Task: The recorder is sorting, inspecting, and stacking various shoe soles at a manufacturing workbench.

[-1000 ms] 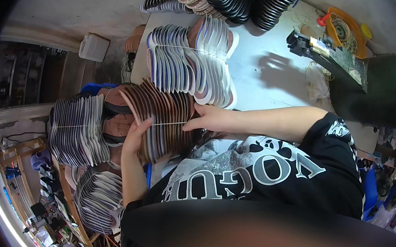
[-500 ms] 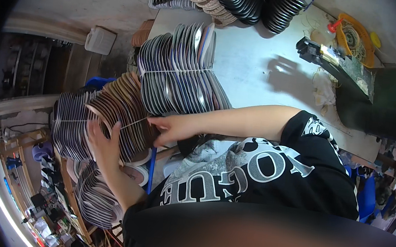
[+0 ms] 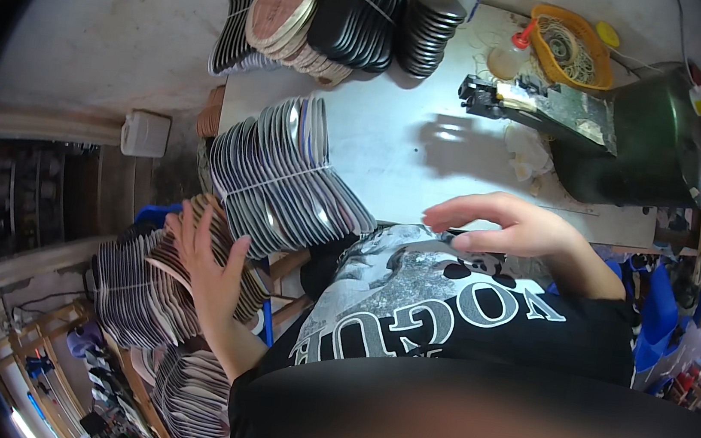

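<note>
My left hand [image 3: 212,259] is open, fingers spread, over a brown bundle of thin shoe soles [image 3: 249,287] at the table's left side. Whether its fingertips touch that bundle I cannot tell. Beside it, on the table edge, leans a grey bundle of soles [image 3: 282,178] with a string around its middle. A darker striped bundle of soles [image 3: 123,284] stands to the left, also tied with string. Held above the front edge of the table in front of my chest, my right hand [image 3: 510,224] is open, its thumb apart from the fingers, with nothing visible in it.
Black soles [image 3: 352,12] and round-ended pinkish soles [image 3: 284,8] stand at the back of the white table [image 3: 378,127]. To the right are a dark green machine [image 3: 635,148] with a projecting arm, an orange basket [image 3: 605,75] of cord, and a red-topped bottle [image 3: 507,62].
My right hand has left the brown bundle and its string and moved right, toward my chest. My left hand has opened wider over the bundle. The whole view has shifted.
</note>
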### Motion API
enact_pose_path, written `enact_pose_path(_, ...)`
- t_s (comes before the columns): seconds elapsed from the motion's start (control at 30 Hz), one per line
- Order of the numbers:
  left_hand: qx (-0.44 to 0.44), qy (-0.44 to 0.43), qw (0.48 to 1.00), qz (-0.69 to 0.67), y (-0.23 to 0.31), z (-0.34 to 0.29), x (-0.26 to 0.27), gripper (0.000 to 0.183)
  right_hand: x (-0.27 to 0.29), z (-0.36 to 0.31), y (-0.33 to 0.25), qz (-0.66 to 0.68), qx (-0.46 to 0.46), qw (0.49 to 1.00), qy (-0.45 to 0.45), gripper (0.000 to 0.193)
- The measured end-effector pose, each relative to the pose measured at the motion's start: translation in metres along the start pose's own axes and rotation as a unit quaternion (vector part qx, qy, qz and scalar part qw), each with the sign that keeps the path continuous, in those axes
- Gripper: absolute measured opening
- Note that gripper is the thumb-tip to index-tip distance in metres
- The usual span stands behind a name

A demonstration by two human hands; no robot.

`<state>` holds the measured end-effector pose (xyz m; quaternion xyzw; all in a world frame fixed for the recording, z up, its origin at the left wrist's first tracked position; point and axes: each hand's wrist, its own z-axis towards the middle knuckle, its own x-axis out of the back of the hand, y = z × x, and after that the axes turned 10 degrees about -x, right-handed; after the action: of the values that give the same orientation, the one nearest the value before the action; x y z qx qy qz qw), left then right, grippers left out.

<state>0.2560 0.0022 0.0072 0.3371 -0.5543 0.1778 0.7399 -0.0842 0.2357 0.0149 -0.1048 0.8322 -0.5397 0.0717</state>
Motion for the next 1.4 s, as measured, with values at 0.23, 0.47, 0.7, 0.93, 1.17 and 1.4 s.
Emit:
enact_pose_path(0.23, -0.199, -0.137, 0.934, -0.264, 0.089, 0.105, -0.031, 0.061, -0.013, -0.024, 0.054, 0.264, -0.111, 0.956, 0.058, 0.035)
enact_pose_path(0.47, -0.013, -0.346, 0.845, -0.407, 0.151, 0.188, -0.140, 0.090, -0.018, -0.005, 0.074, 0.302, -0.067, 0.944, 0.116, 0.032)
enact_pose_path(0.7, 0.078, -0.324, 0.828, -0.452, 0.171, 0.230, -0.214, 0.094, -0.010, -0.021, 0.069, 0.342, -0.054, 0.925, 0.155, 0.032)
enact_pose_path(0.93, 0.106, -0.334, 0.771, -0.532, 0.169, 0.250, -0.236, 0.087, 0.022, -0.063, -0.002, 0.112, 0.004, 0.976, 0.188, 0.038)
enact_pose_path(1.17, 0.107, -0.368, 0.756, -0.531, 0.173, 0.258, -0.235, 0.087, 0.056, -0.034, -0.112, -0.525, -0.069, 0.771, 0.354, 0.032)
enact_pose_path(1.4, 0.073, -0.363, 0.786, -0.495, 0.183, 0.272, -0.228, 0.089, 0.287, 0.075, -0.080, -0.611, -0.215, 0.636, 0.419, 0.046)
